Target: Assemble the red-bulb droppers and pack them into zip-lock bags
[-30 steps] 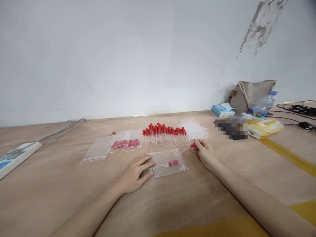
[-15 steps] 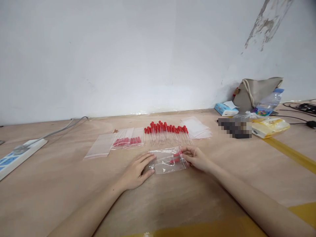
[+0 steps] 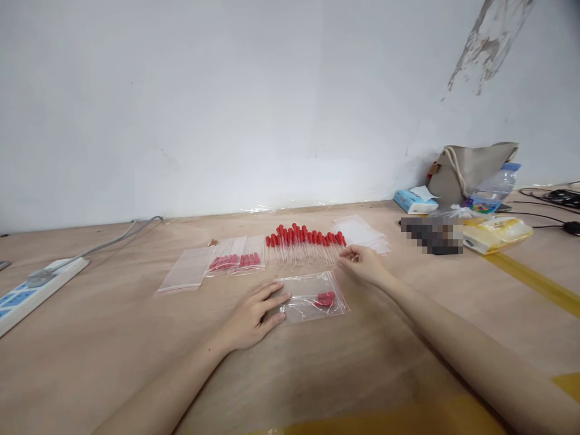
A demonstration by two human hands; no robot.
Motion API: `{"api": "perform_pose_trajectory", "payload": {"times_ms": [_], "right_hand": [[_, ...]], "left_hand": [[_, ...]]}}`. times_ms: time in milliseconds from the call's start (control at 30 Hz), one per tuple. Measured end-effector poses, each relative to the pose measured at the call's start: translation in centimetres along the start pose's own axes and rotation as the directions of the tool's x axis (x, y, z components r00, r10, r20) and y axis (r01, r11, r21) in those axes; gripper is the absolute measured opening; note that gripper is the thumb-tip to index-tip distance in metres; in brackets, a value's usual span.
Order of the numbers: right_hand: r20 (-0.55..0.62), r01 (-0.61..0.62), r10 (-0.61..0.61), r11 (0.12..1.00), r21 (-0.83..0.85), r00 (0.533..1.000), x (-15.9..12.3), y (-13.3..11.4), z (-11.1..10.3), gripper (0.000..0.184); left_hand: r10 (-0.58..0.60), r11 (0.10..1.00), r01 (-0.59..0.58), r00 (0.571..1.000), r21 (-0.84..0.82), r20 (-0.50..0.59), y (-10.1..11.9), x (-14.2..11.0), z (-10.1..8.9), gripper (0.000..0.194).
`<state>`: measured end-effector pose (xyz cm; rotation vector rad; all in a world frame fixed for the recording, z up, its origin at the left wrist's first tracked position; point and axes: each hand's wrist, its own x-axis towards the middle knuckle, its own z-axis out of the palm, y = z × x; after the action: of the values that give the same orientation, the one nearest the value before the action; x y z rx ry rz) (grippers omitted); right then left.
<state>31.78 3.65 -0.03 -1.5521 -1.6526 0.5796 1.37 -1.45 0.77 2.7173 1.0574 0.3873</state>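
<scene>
My left hand (image 3: 257,314) lies with its fingers spread on the left edge of a clear zip bag (image 3: 299,309). Inside this bag, near its right end, are red-bulbed droppers (image 3: 325,299), their clear stems pointing left. Above and to the right of the bag is my right hand (image 3: 365,264). Its fingers are loosely bent and a little apart, and I see nothing between them. They are close to the right end of a row of loose droppers (image 3: 301,235) with red bulbs and thin clear stems.
Left of the row lie filled bags (image 3: 233,260) of droppers and a flat zip bag (image 3: 183,270). Behind my right hand are stacked white bags or sheets (image 3: 360,232). A power strip (image 3: 40,293) is far left. Tissue packs (image 3: 496,234) and a grey bag (image 3: 475,169) stand right.
My right hand has let go of the zip bag's right end and moved up toward the loose droppers. The droppers inside now lie closer together. My left hand stays on the bag.
</scene>
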Motion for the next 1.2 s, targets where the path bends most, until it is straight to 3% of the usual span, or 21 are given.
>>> {"api": "perform_pose_trajectory", "payload": {"times_ms": [133,300,433,567,700,800,867,1000,1200], "right_hand": [[-0.03,0.04,-0.053,0.943,-0.329,0.998,3.5,-1.5,1.7,0.015],[-0.06,-0.104,0.087,0.903,-0.417,0.994,6.4,-2.8,4.2,0.025],[-0.05,-0.175,0.171,0.883,-0.435,0.984,7.4,-3.3,5.1,0.033],[-0.015,-0.194,0.207,0.886,-0.42,0.978,7.7,-4.1,4.7,0.031],[-0.024,-0.181,0.186,0.909,-0.376,0.982,6.8,-4.5,2.3,0.038],[-0.052,-0.163,0.154,0.953,-0.255,0.987,4.4,-3.6,0.0,0.054],[-0.106,-0.15,0.16,0.984,0.101,0.981,2.1,-2.5,-0.9,0.061],[-0.207,-0.12,0.259,0.848,0.516,0.943,-1.7,-0.2,-0.7,0.057],[-0.201,-0.108,0.359,0.68,0.726,0.912,-2.8,0.6,1.5,0.046]], "left_hand": [[0.0,1.0,0.0,1.0,-0.002,0.002,-0.1,0.0,0.2,0.04],[0.005,0.999,-0.007,0.999,-0.043,-0.032,0.1,-0.1,0.2,0.036],[0.015,0.997,-0.019,0.998,-0.076,-0.058,0.3,0.0,0.0,0.027],[0.016,0.996,-0.022,0.998,-0.09,-0.067,0.2,0.0,0.0,0.023],[0.023,0.997,-0.027,0.998,-0.073,-0.056,0.1,0.0,0.2,0.029],[0.024,0.998,-0.026,0.999,-0.051,-0.043,0.1,0.0,0.2,0.035],[0.019,0.999,-0.021,0.999,-0.044,-0.042,0.0,0.0,0.2,0.036],[0.024,0.999,-0.026,0.998,-0.037,-0.055,0.1,0.0,0.2,0.037],[0.007,0.999,-0.009,0.998,-0.03,-0.056,0.2,0.0,0.2,0.036]]}}
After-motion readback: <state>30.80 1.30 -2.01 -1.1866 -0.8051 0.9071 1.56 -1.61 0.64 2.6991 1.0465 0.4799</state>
